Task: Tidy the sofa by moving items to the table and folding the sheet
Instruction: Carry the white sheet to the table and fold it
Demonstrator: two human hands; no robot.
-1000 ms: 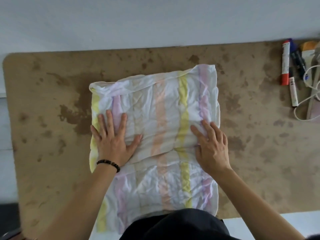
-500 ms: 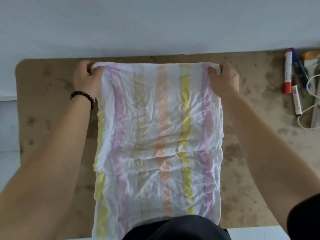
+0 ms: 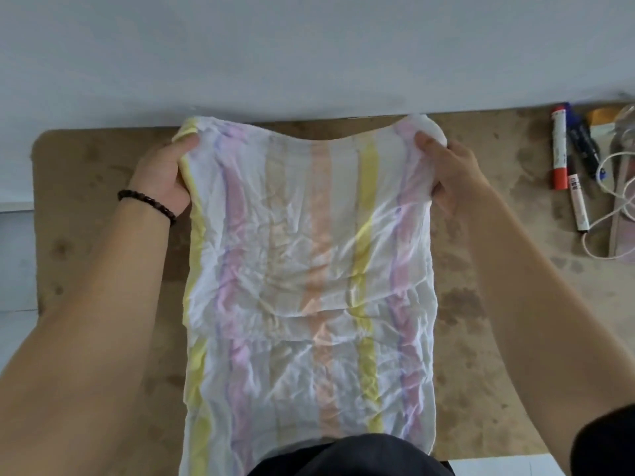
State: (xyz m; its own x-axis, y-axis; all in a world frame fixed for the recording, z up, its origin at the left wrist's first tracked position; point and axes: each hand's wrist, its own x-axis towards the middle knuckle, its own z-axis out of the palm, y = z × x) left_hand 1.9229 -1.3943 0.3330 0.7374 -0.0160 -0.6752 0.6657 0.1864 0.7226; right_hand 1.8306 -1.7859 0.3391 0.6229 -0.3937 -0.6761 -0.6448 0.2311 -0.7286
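Gripping the sheet's [image 3: 309,262] far corners, the left hand [image 3: 161,173] and right hand [image 3: 450,170] should keep the edge taut and level above the tabletop [image 3: 481,286] so the fold lands square.

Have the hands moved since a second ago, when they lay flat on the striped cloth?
Yes. The left hand and right hand have gone away from the person, to the table's far edge, each gripping a far corner of the sheet.

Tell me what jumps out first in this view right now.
The pastel-striped sheet fills the centre of the stained brown table, with the left hand and right hand each gripping a far corner. At the table's far right lie marker pens beside a white cable.
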